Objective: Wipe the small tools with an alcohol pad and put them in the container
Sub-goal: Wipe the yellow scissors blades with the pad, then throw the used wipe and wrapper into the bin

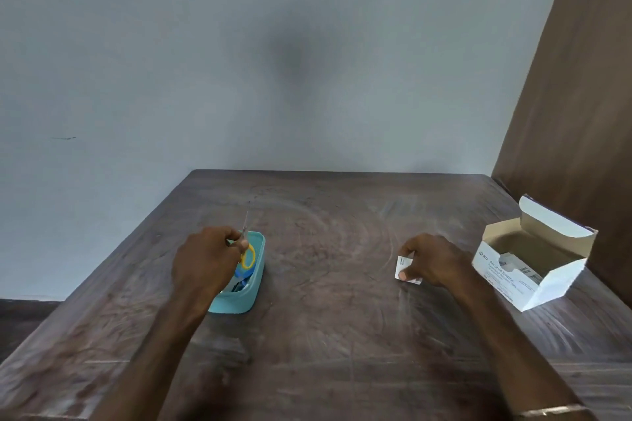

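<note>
Nearest the camera, two bare forearms reach forward over the dark wooden tabletop (325,335), the right one crossed by a thin bangle (550,411) at the near edge. The right hand (432,261) rests low on the right half of the tabletop, its thumb and fingers curled to pinch a small white alcohol pad packet (403,267) that touches or sits just above the wood. Just beside it, toward the right edge, an opened white box of alcohol swabs (526,278) stands with its flap raised; more packets show inside.

On the left half, the left hand (205,260) is closed around small scissors (247,249), fingers curled at the yellow handle loop, the thin metal blades pointing up and away toward the far edge. The hand holds them directly over the teal container (251,290), which sits on the tabletop and holds other small tools, blue and dark, too blurred to name.

Beyond the far edge rises a plain grey wall (239,61).
</note>
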Tool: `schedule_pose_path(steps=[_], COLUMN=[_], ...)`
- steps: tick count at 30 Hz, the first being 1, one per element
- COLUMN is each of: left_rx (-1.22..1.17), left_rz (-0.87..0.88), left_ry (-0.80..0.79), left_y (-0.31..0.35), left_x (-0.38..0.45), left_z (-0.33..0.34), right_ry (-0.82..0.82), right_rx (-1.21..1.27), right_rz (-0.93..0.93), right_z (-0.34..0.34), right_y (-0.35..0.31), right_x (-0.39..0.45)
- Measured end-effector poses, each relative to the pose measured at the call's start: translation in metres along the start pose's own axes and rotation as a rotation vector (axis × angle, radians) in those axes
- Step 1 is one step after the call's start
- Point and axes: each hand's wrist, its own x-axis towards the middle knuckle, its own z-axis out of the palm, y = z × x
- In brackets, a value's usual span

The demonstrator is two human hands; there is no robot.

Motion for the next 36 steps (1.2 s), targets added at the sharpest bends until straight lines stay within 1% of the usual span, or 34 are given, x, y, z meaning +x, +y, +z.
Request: schedule_pose_path(steps=[4, 7, 10, 12, 15, 18, 19, 21, 23, 24, 26, 28, 31, 32, 36], left_rx=[0.078, 0.164, 0.217, 0.221, 0.254, 0.298, 0.313, 0.314, 0.238, 0.170, 0.008, -0.147, -0.361, -0.428, -0.703], left_rz=[-0.010, 0.026, 0.030, 0.008, 0.002, 0.008, 0.024, 0.079, 0.160, 0.211, 0.261, 0.233, 0.158, 0.129, 0.014], left_ry=[-0.067, -0.116, -0.223, -0.266, -0.279, -0.273, -0.235, -0.074, 0.095, 0.148, 0.169, 0.076, -0.170, -0.220, -0.284], left_y=[-0.007, -0.005, -0.003, -0.003, -0.004, -0.003, -0.003, 0.000, 0.008, 0.014, 0.026, 0.033, 0.030, 0.026, 0.007], left_x=[-0.003, -0.004, -0.001, 0.000, 0.000, -0.002, -0.005, -0.014, -0.028, -0.037, -0.057, -0.070, -0.081, -0.085, -0.104], left_z=[0.003, 0.005, 0.006, 0.007, 0.007, 0.005, 0.003, -0.003, -0.011, -0.016, -0.025, -0.029, -0.025, -0.025, -0.036], right_ry=[0.038, 0.073, 0.078, 0.067, 0.046, 0.041, 0.034, 0.002, -0.047, -0.064, -0.082, -0.088, -0.079, -0.080, -0.095], right_rx=[-0.028, -0.040, -0.001, 0.125, 0.322, 0.640, 0.719, 0.803, 0.854, 0.876, 0.924, 0.973, 1.006, 1.011, 0.992], right_rz=[-0.008, -0.019, -0.054, -0.088, -0.167, -0.233, -0.264, -0.327, -0.375, -0.397, -0.438, -0.474, -0.521, -0.534, -0.579], right_z=[-0.003, -0.007, -0.007, -0.008, -0.012, -0.013, -0.012, -0.011, -0.009, -0.008, -0.003, 0.001, 0.005, 0.006, 0.010], right_y=[-0.005, -0.005, -0.006, -0.008, -0.016, -0.032, -0.037, -0.050, -0.063, -0.070, -0.085, -0.099, -0.116, -0.121, -0.139], right_x=[-0.006, -0.010, -0.012, -0.015, -0.023, -0.040, -0.047, -0.060, -0.071, -0.077, -0.086, -0.095, -0.110, -0.115, -0.134])
